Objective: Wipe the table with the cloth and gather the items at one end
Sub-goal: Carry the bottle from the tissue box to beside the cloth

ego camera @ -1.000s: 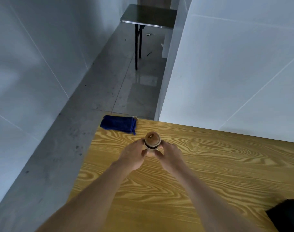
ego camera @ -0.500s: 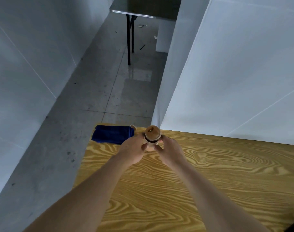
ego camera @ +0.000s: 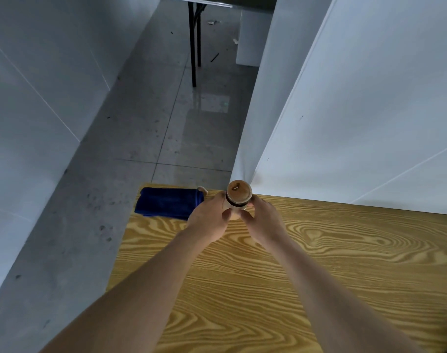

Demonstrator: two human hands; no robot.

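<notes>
A small tan jar with a brown lid and a dark ring under the lid stands upright near the far left corner of the wooden table. My left hand grips its left side and my right hand grips its right side, so its lower body is mostly hidden. A folded dark blue cloth lies at the far left corner, just left of my left hand.
A white partition wall runs along the table's far edge on the right. Left of the table lies grey tiled floor. A dark table on black legs stands farther down the aisle.
Both hands have carried the jar farther toward the far edge of the table, closer to the blue cloth and the partition corner. The cloth has not moved.
</notes>
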